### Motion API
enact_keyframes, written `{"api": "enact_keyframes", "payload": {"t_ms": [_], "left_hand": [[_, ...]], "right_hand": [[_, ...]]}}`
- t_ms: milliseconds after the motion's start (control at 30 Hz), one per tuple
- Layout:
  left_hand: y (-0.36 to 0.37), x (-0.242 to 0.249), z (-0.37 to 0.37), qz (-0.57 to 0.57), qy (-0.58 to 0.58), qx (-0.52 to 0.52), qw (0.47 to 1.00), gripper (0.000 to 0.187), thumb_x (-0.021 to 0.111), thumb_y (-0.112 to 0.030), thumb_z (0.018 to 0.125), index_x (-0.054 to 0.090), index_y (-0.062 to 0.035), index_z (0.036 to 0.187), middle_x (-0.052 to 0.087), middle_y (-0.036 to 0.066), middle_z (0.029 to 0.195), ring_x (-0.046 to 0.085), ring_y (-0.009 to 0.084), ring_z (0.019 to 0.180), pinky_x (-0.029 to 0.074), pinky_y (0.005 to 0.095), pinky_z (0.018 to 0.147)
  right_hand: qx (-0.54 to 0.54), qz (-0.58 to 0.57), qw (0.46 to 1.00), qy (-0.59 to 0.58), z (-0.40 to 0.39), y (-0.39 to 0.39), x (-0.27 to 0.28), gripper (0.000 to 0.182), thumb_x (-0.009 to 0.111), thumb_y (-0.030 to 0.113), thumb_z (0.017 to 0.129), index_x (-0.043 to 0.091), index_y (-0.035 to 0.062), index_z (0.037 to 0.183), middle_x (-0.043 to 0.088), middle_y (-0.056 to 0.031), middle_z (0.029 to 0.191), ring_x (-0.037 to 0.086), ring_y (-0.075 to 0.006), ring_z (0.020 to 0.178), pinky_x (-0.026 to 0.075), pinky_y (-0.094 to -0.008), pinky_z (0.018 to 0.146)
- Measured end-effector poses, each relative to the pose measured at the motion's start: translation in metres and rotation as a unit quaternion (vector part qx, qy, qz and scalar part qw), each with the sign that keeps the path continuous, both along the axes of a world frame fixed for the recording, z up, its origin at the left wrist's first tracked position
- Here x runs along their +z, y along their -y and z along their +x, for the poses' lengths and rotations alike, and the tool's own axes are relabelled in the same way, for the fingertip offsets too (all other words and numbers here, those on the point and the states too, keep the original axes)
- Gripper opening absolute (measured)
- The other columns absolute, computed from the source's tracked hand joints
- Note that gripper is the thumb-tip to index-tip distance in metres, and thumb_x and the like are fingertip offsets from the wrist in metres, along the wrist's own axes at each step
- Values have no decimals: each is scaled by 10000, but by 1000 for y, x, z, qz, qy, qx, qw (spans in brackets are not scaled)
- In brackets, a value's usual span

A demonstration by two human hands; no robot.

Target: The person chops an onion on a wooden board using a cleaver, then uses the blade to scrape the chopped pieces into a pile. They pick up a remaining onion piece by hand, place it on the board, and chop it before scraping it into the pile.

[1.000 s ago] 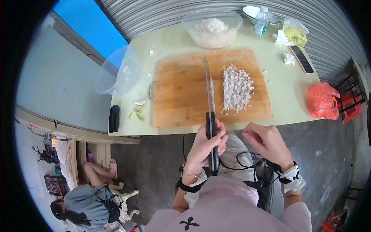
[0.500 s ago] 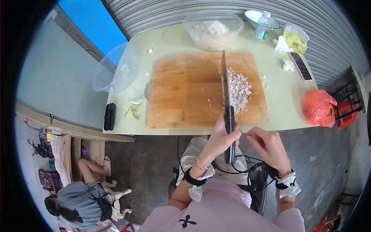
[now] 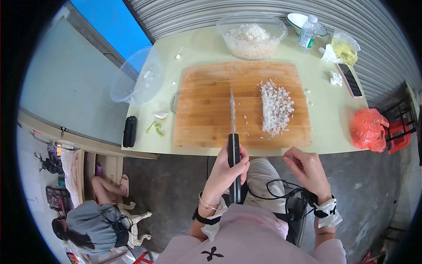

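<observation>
My left hand [image 3: 227,170] is wrapped round the black handle of a kitchen knife [image 3: 234,149]. The knife's blade points away from me over the middle of the wooden cutting board [image 3: 206,110], seen nearly edge-on. To its right lies a heap of finely chopped white pieces [image 3: 276,108], its left side fairly straight, with a few crumbs scattered nearby. My right hand [image 3: 310,171] hangs just in front of the table edge, fingers loosely bent with a gap between them. Nothing shows in it.
A clear tub of chopped white food [image 3: 251,39] stands behind the board. An empty-looking plastic bowl [image 3: 138,79] sits left, near green scraps [image 3: 155,128] and a black case [image 3: 129,132]. Right are a bottle [image 3: 308,35], phone [image 3: 350,80] and red bag [image 3: 369,130]. Another person [image 3: 94,224] sits lower left.
My left hand has brought the knife leftward and back toward me, away from the chopped heap. My right hand has barely moved. The view has shifted slightly.
</observation>
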State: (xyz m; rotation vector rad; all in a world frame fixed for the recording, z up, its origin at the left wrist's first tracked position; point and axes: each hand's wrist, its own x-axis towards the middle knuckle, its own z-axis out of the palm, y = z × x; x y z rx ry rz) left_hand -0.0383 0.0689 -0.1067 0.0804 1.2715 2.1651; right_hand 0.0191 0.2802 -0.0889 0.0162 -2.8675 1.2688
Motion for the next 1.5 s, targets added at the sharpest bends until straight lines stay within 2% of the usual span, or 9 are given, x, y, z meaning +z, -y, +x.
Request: {"api": "enact_keyframes", "payload": {"t_ms": [100,500,567,600,900,967,1067,1200,1500], "left_hand": [[-8,-2,7,-31,3,31,999,324,464,88,685,365,-55,958,418,42,755,434,102,507,374,215,414],[-55,-12,1,-55,-50,-33,997,327,544,16,720,344,-33,974,450,29,725,504,108,508,432,253,447],[-60,-13,0,-78,-104,-60,990,284,520,14,757,336,-51,962,442,22,724,493,94,503,421,234,442],[-62,-13,-1,-73,-95,-57,991,390,541,22,715,339,-2,1048,446,23,714,495,103,504,429,243,444],[-54,-2,-4,-57,-125,-70,988,455,534,24,712,319,-1,1113,448,26,734,496,103,504,434,241,446],[-52,-3,-8,29,-96,-98,990,260,515,1,760,344,-52,950,423,20,747,459,80,502,393,216,430],[-57,-11,-9,-11,-77,-89,993,248,513,-4,764,345,-51,940,417,23,739,455,79,496,377,214,423],[-50,1,-17,16,-36,-115,993,236,517,-14,771,353,-51,936,427,26,719,456,79,483,384,218,425],[-47,-1,-14,-27,-90,-101,990,197,523,-12,770,382,-37,905,434,23,709,460,77,480,390,216,429]], "right_hand": [[1,2,1000,-1,-1,1,-3,113,567,116,809,562,4,823,545,-139,557,550,-276,496,421,-339,491],[-32,-8,999,10,8,-6,-12,91,569,95,808,560,6,822,493,-119,525,487,-227,448,384,-313,466],[-32,-3,999,18,10,-8,-12,85,568,88,807,561,5,823,490,-116,525,480,-216,445,382,-309,465],[-40,-4,999,16,11,-8,-11,84,567,86,808,563,4,825,492,-114,527,480,-210,444,383,-305,466],[-57,-18,998,2,12,-11,-7,81,559,80,817,568,1,831,517,-116,547,494,-181,453,382,-282,465],[-51,-17,999,4,11,-11,-8,85,562,84,817,568,0,827,513,-110,540,493,-169,451,379,-279,462],[-44,-11,999,11,10,-10,-11,92,567,89,815,567,-2,824,506,-101,531,476,-163,443,373,-277,458],[-51,-32,998,-21,11,-9,-8,94,572,89,812,567,-4,824,490,-91,521,450,-152,435,366,-276,453],[-49,-12,999,3,11,-6,-3,77,562,74,814,570,-3,816,477,-74,513,425,-123,437,356,-260,449]]}}
